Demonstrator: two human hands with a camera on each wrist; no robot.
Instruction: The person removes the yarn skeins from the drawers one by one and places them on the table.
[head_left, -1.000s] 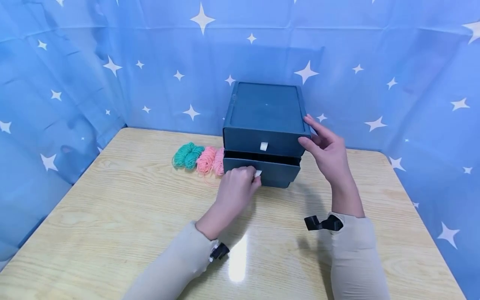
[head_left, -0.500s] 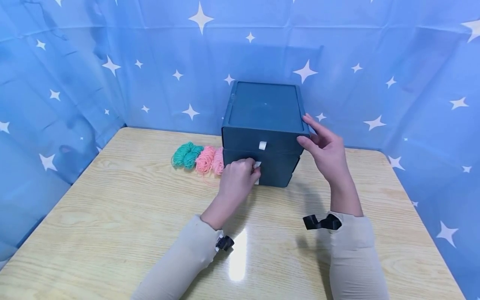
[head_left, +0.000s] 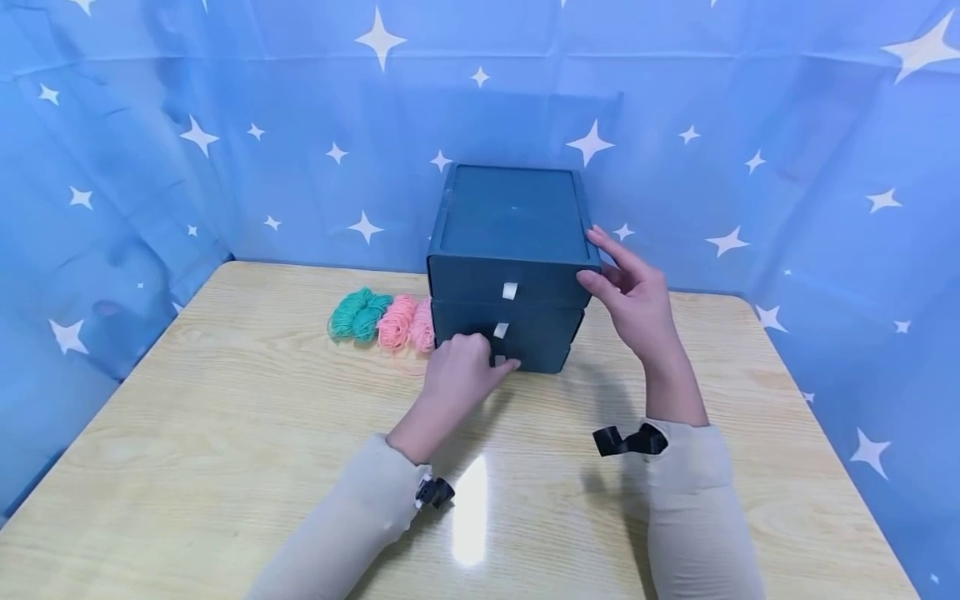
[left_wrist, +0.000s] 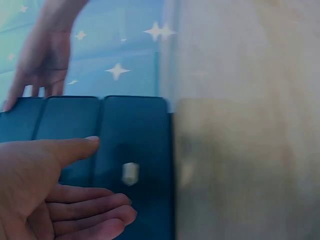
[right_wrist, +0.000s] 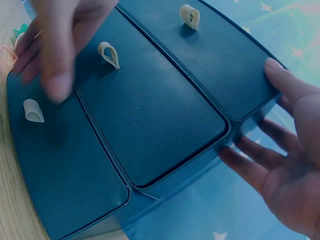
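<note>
A dark blue three-drawer cabinet (head_left: 517,217) stands at the back of the table, its drawers flush with the front. White loop tabs mark the top drawer (right_wrist: 215,60), the middle drawer (right_wrist: 145,110) and the bottom drawer (right_wrist: 65,165). My left hand (head_left: 459,371) hovers before the lower front, thumb and fingers spread apart beside the bottom tab (left_wrist: 130,173), holding nothing. It looks blurred in the right wrist view. At the cabinet's upper right corner rests my right hand (head_left: 641,308), thumb on the front edge and fairly straight fingers along the side (right_wrist: 175,175).
Left of the cabinet lie a green yarn skein (head_left: 360,315) and two pink skeins, one coral pink (head_left: 397,322) and one paler pink (head_left: 422,325) partly hidden behind the cabinet. A blue starry curtain (head_left: 300,125) hangs behind the wooden table (head_left: 225,433).
The middle drawer, pulled out a little a second ago, has slid in flush. My left hand has let go of its tab and moved down to the bottom drawer. The right hand stays put.
</note>
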